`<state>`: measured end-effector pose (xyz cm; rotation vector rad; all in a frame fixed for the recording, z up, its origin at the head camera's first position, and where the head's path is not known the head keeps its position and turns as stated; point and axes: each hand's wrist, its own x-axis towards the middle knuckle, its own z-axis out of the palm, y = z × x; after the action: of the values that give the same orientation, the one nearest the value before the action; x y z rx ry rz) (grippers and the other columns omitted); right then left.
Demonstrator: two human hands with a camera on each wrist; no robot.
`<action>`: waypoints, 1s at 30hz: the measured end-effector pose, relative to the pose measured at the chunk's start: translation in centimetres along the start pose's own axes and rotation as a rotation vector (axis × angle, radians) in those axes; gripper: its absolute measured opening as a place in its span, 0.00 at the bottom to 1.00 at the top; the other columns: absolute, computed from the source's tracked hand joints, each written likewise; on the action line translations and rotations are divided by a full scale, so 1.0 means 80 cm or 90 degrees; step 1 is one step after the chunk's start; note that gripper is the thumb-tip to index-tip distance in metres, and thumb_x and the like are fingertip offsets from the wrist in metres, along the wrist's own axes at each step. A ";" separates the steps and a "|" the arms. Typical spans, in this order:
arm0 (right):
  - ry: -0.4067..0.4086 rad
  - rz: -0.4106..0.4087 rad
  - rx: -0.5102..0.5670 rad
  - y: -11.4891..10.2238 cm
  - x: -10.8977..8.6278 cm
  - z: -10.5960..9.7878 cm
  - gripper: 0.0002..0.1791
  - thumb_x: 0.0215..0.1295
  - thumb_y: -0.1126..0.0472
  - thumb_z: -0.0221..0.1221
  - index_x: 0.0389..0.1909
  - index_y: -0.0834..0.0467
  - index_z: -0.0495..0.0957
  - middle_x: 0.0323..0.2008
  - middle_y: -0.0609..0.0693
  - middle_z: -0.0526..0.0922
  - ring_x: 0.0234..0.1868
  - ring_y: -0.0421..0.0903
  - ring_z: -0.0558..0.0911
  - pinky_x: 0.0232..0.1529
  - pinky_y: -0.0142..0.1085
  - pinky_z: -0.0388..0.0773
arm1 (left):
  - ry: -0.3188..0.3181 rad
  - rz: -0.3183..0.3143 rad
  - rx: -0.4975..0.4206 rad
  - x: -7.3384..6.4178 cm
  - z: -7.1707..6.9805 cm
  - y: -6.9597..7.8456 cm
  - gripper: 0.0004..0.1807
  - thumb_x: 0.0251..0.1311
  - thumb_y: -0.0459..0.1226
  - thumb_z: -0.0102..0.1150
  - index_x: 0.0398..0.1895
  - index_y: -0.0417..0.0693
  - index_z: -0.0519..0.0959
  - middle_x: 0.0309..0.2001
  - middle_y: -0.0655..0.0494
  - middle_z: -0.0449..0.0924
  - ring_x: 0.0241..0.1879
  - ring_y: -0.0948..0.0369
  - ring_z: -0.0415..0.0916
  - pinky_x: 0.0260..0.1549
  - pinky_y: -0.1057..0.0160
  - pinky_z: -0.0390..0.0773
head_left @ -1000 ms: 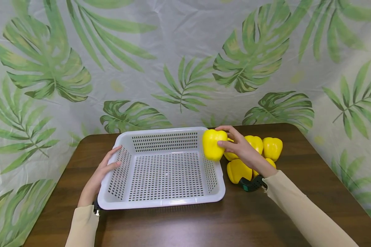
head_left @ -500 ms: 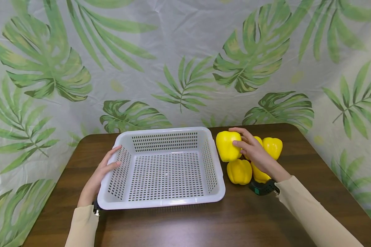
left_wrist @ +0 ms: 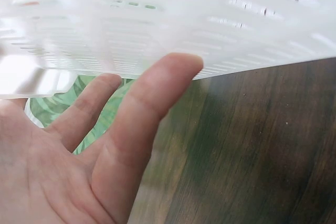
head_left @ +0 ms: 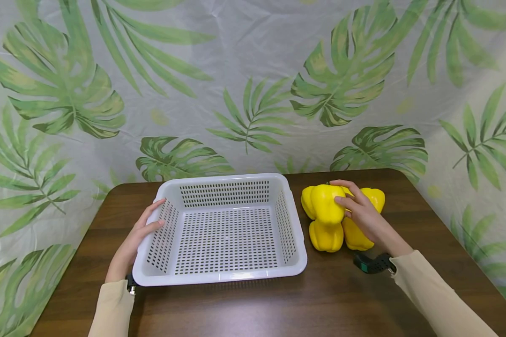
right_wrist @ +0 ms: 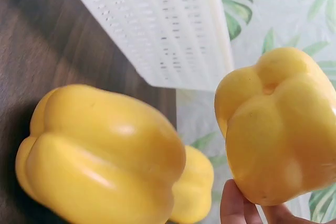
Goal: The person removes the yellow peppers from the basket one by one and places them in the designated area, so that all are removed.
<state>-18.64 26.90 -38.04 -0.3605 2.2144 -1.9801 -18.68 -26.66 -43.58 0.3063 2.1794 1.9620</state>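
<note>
In the head view my right hand (head_left: 362, 211) pinches a yellow bell pepper (head_left: 328, 204) between thumb and fingers, above other yellow peppers. The right wrist view shows this held bell pepper (right_wrist: 281, 124) with its lobed bottom toward the camera and fingertips (right_wrist: 232, 203) at its lower side. My left hand (head_left: 137, 234) grips the left rim of a white perforated plastic basket (head_left: 219, 277), with fingertips over the edge. Seen from the left wrist, fingers (left_wrist: 149, 98) lie against the basket's outer wall (left_wrist: 210, 40). The basket holds nothing.
Right of the basket, several more yellow peppers cluster on the dark wooden table (head_left: 253, 309), including a front one (head_left: 326, 238) and a back right one (head_left: 375, 199), partly behind the right hand. A leaf-patterned cloth (head_left: 253, 61) hangs behind the table.
My right hand has moved right and slightly down with the bell pepper, from the basket's right rim to over the pepper cluster. The left hand and basket have stayed put.
</note>
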 end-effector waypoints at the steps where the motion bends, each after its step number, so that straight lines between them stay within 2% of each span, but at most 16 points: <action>1: 0.002 -0.002 0.003 0.001 -0.001 -0.002 0.20 0.75 0.56 0.47 0.65 0.47 0.61 0.65 0.51 0.55 0.52 0.44 0.71 0.48 0.34 0.72 | 0.001 0.001 0.001 0.000 0.000 0.000 0.31 0.73 0.39 0.40 0.75 0.62 0.46 0.70 0.39 0.44 0.56 0.38 0.61 0.40 0.46 0.77; 8: 0.018 -0.021 0.019 0.006 -0.014 -0.020 0.21 0.75 0.58 0.46 0.67 0.51 0.61 0.62 0.48 0.59 0.49 0.42 0.72 0.44 0.31 0.73 | 0.003 0.003 0.006 0.001 0.000 -0.001 0.31 0.73 0.39 0.40 0.75 0.62 0.47 0.70 0.39 0.45 0.56 0.38 0.61 0.40 0.47 0.77; 14: 0.034 -0.024 0.025 0.015 -0.026 -0.040 0.21 0.76 0.59 0.45 0.67 0.49 0.61 0.62 0.45 0.58 0.49 0.41 0.71 0.44 0.31 0.73 | 0.001 0.007 0.006 0.002 -0.001 -0.001 0.31 0.73 0.38 0.40 0.75 0.61 0.47 0.70 0.39 0.44 0.57 0.38 0.60 0.41 0.47 0.76; 30: 0.064 -0.107 0.101 0.035 -0.049 -0.073 0.21 0.76 0.65 0.40 0.67 0.52 0.62 0.59 0.45 0.63 0.46 0.37 0.75 0.39 0.29 0.77 | 0.000 0.003 -0.004 0.002 -0.002 -0.002 0.31 0.73 0.38 0.40 0.75 0.62 0.47 0.70 0.40 0.44 0.56 0.42 0.62 0.42 0.49 0.76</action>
<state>-16.65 33.83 -40.30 -0.4484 2.1272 -2.2917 -18.90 -26.75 -43.71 0.3108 2.1744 1.9696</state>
